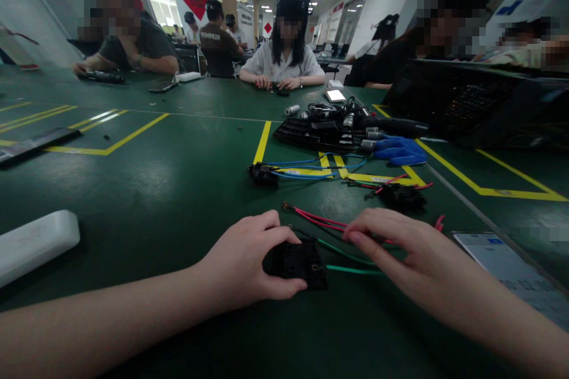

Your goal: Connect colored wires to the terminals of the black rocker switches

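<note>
My left hand (258,257) is wrapped round a black plastic connector block (304,265) on the green tabletop, thumb on the near side and fingers on the far side. A green wire (351,270) runs from the block's right side toward my other hand. To the right, my right hand (395,243) has its thumb and index finger pinched together at a bundle of red wires (317,219). The wires' metal-tipped ends lie to the left, beyond the block. My right palm and fingers hide part of the red and green wires.
Beyond my hands lie a black connector with blue wires (264,175) and another dark connector (403,196). Farther back are a pile of black tools and cables (315,130) and a blue cloth-like item (400,151). A phone (502,266) lies right, a white case (40,246) left. People sit opposite.
</note>
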A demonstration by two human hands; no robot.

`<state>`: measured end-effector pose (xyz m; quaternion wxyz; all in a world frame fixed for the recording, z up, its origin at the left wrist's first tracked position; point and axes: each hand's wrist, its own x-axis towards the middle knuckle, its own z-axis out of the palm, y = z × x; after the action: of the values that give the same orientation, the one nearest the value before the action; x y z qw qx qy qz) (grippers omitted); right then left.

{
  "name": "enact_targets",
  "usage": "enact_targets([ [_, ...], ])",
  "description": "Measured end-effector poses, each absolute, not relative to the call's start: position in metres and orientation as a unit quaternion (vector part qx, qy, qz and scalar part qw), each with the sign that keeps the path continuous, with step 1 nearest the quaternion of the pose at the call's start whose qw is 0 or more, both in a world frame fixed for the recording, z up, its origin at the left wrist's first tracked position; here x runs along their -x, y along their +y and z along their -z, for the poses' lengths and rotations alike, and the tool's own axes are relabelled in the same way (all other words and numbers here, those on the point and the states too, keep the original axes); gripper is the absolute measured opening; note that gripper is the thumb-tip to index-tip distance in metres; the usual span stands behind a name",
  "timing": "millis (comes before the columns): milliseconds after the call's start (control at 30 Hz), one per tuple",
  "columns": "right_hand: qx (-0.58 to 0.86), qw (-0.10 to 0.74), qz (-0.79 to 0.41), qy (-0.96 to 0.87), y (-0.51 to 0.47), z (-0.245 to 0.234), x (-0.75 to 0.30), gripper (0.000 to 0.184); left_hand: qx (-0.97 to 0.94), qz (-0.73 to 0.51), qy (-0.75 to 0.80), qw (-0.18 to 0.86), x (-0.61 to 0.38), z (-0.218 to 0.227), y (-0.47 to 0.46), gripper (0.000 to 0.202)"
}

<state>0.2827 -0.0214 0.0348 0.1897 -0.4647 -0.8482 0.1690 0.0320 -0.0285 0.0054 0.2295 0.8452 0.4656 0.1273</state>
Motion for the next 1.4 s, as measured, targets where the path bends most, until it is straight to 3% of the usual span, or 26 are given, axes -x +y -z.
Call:
enact_targets([
  [133,0.474,0.115,-0.253,-0.836,-0.029,-0.043,-0.281,0.036,-0.846,-0.139,0.461,0.23,-0.032,-0.004,-0.028,0.037],
  [300,0.478,0.041,-0.294,-0.827,-0.03,-0.04,-0.287,0.03,-0.845,-0.135,0.463,0.231,-0.032,-0.004,-0.029,0.038],
  [733,0.489,-0.007,-0.342,-0.803,-0.033,-0.037,-0.297,0.034,-0.845,-0.109,0.469,0.233,-0.033,-0.01,-0.029,0.037],
  [933,0.517,-0.075,-0.332,-0.786,-0.027,-0.031,-0.292,0.031,-0.849,-0.119,0.459,0.234,-0.032,-0.008,-0.029,0.039],
  [1267,0.468,0.017,-0.286,-0.836,-0.032,-0.049,-0.296,0.034,-0.847,-0.122,0.464,0.23,-0.032,-0.008,-0.032,0.037],
  [1400,0.484,-0.02,-0.271,-0.832,-0.032,-0.044,-0.297,0.033,-0.848,-0.122,0.464,0.224,-0.034,-0.008,-0.031,0.038],
])
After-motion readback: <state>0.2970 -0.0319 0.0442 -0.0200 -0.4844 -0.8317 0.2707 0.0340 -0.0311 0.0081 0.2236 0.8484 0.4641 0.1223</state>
